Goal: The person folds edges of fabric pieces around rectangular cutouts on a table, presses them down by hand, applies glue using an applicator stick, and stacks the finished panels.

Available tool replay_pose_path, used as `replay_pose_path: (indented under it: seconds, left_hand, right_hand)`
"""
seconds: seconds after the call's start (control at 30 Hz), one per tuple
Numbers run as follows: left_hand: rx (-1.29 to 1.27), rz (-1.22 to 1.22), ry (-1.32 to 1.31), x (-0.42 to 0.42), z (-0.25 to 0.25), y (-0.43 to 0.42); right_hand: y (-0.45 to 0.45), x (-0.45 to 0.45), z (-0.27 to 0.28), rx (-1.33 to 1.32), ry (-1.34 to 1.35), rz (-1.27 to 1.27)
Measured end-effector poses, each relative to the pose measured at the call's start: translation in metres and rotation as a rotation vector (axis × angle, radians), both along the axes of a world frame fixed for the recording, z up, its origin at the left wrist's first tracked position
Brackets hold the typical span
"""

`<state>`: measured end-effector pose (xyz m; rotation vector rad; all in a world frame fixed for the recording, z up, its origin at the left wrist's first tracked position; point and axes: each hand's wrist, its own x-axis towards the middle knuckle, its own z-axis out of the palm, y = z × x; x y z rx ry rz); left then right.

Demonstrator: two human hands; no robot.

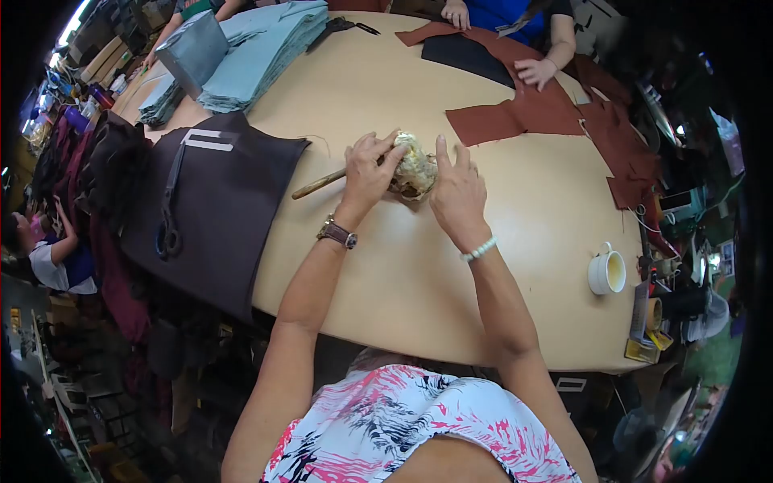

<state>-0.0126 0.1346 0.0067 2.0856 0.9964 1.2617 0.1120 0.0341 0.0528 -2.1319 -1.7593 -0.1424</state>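
Note:
A crusted, yellowish-white lump (415, 167), perhaps a container caked with dried glue, sits on the table between my hands. It shows a dark brown hollow on its near side. My left hand (372, 165) is closed against its left side, thumb and fingertips on the crust. A wooden stick (319, 183), like a brush handle, sticks out leftward from beneath this hand; its other end is hidden. On the lump's right, my right hand (459, 189) has fingers apart, the index finger stretched out and the thumb side at the crust.
Dark fabric (225, 209) with black scissors (170, 201) and a white strip lies left. Grey-green stacks (274, 56) and a metal block (193, 55) are at back left. Across the table, a person's hands rest on reddish-brown pieces (515, 113). A white cup (597, 274) stands right.

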Motion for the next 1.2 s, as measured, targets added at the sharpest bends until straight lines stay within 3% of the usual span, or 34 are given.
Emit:
replay_pose_path:
  seconds: [0.03, 0.13, 0.2, 0.27, 0.37, 0.47, 0.57, 0.67, 0.77, 0.8, 0.87, 0.97, 1.03, 1.1, 1.17, 1.2]
  left_hand:
    - [0.037, 0.037, 0.017, 0.000, 0.001, 0.000]
    - [0.086, 0.154, 0.145, 0.003, -0.006, -0.001]
    - [0.116, 0.168, 0.118, 0.008, -0.007, -0.007]
    - [0.110, 0.163, 0.142, 0.010, -0.001, -0.009]
    - [0.013, 0.102, 0.095, 0.006, 0.010, -0.015]
    - [-0.016, 0.100, 0.111, 0.002, 0.012, -0.020]
    - [0.016, 0.092, 0.123, 0.004, 0.012, -0.018]
    - [0.016, 0.090, 0.128, 0.005, 0.012, -0.018]
    - [-0.019, 0.086, 0.134, -0.002, 0.014, -0.024]
    - [-0.010, 0.089, 0.133, -0.004, 0.013, -0.025]
    - [0.092, 0.139, 0.119, -0.002, 0.002, -0.014]
    - [-0.102, 0.205, -0.219, 0.005, 0.013, 0.009]
    - [-0.071, 0.251, -0.289, 0.003, 0.036, 0.031]
    - [-0.207, 0.326, -0.186, 0.000, 0.058, 0.060]
    - [0.014, 0.344, -0.268, 0.003, 0.069, 0.098]
    - [0.019, 0.388, -0.189, 0.003, 0.072, 0.118]
  right_hand:
    - [0.008, -0.005, -0.001, -0.005, -0.256, -0.059]
    - [0.015, -0.030, -0.023, -0.011, -0.380, -0.089]
    - [0.011, -0.035, -0.035, 0.074, -0.258, 0.002]
    - [-0.006, -0.049, -0.036, 0.055, -0.490, 0.012]
    - [-0.016, -0.050, -0.050, 0.019, -0.604, -0.017]
    - [-0.025, -0.041, -0.048, 0.083, -0.579, 0.033]
    - [-0.049, -0.028, -0.009, -0.174, -0.220, 0.177]
    - [-0.036, -0.021, 0.003, -0.015, -0.175, 0.105]
    - [0.001, -0.017, -0.035, 0.106, -0.190, 0.073]
    - [-0.002, -0.022, -0.040, 0.110, -0.334, 0.064]
    - [-0.030, -0.028, -0.026, 0.013, -0.185, 0.293]
    - [-0.110, -0.035, -0.036, -0.139, -0.028, 0.444]
    - [-0.151, -0.009, -0.052, -0.039, 0.049, 0.229]
    - [-0.198, 0.019, -0.049, -0.054, 0.107, -0.060]
    - [-0.239, 0.037, -0.048, -0.016, 0.147, -0.276]
    - [-0.254, 0.039, -0.054, -0.010, 0.130, -0.348]
